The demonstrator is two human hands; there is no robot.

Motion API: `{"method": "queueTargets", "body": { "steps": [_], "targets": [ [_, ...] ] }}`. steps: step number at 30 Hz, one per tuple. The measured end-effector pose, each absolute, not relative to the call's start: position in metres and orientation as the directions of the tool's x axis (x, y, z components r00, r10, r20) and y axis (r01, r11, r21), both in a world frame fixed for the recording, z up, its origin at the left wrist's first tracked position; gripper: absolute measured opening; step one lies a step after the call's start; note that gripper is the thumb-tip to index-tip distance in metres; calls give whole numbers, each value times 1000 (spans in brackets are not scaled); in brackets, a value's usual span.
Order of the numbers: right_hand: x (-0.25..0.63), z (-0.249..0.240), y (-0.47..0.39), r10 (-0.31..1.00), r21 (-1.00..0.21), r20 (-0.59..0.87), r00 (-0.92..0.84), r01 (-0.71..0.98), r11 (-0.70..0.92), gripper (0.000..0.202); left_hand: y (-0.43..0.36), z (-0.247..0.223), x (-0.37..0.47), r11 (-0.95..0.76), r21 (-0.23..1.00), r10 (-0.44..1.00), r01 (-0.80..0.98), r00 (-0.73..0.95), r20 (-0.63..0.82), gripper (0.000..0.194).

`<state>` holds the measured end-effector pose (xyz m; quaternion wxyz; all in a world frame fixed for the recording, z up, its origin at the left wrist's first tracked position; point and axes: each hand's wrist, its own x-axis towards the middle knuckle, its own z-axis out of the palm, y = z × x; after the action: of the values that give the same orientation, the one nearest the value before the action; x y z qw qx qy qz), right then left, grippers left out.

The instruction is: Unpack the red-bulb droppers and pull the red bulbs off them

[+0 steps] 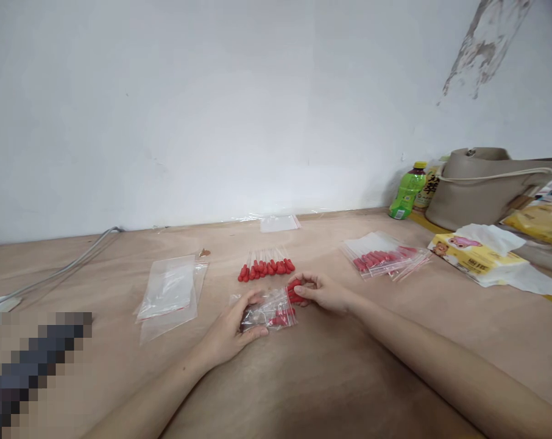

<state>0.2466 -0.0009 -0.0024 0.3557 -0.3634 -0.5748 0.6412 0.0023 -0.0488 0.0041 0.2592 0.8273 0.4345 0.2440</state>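
1. Two hands, both mine, shown low over the bench (340, 381), approx. ctr. of view.
2. L hand (233, 329): thumb & fingers well apart, curved about the left part of a clear bag (259, 315), which they hold. Its red-lined end faces my R side.
3. R hand (324, 292): fingers nearly closed, pinching a small bunch of red pcs. (295, 292) right at that end. Exact no. can't be told; fingers hide part.
4. Bag contents: more red ends (281, 317) show thru the film near its R end; prob. inside, though in vs. under is hard to tell.
5. Supply row: red-ended sticks (270, 267), side by side just beyond the bag, thin clear stems pointing away from me.
6. Flanks: stack of clear bags (166, 292) to L, well apart from the bag I hold; filled bags (380, 259) to R, overlapping, red pcs. visible in them.
7. Step in hand (my judgement): loading the held bag, w/ the pinched bunch at its mouth & sealing not yet done. Whether any stems of that bunch are in, I can't tell.
8. Next move, as I read it, calls for: L fingers parting the film layers; R fingers guiding the bunch straight, past the red line, before release. Risk: thin film clinging or folding at the mouth, i.e. pcs. snagging.
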Motion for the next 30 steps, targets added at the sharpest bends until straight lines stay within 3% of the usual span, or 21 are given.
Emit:
{"method": "queueTargets", "body": {
  "steps": [4, 12, 15, 18, 20, 23, 27, 30],
  "targets": [
    [259, 5, 8, 870, -993, -93, -483, -25, -120, 38, -49, 5, 2, -495, 652, 840, 574, 507, 192, 57],
    [324, 54, 27, 932, -995, -43, -361, 102, -7, 33, -53, 5, 1, -461, 652, 858, 602, 491, 152, 57],
    [328, 60, 29, 959, -990, 103, -266, 66, 125, 32, -51, 5, -1, -499, 641, 858, 583, 436, 272, 50],
    [308, 52, 31, 927, -928, 363, -94, 58, 369, 29, -38, 9, -4, -511, 573, 852, 641, 286, 439, 38],
    [288, 44, 33, 833, -813, 551, -49, 196, 548, 23, -23, 11, -6, -479, 520, 843, 708, 204, 499, 38],
    [260, 33, 36, 631, -459, 743, -224, 515, 724, 20, 5, 9, -10, -457, 496, 829, 738, 150, 539, 43],
    [234, 27, 43, 468, 37, 671, -576, 655, 754, 27, 28, -3, -14, -400, 628, 864, 668, 46, 501, 45],
    [223, 23, 49, 466, 215, 571, -676, 671, 710, 24, 30, -9, -16, -371, 702, 893, 608, 25, 450, 45]
  ]
}}
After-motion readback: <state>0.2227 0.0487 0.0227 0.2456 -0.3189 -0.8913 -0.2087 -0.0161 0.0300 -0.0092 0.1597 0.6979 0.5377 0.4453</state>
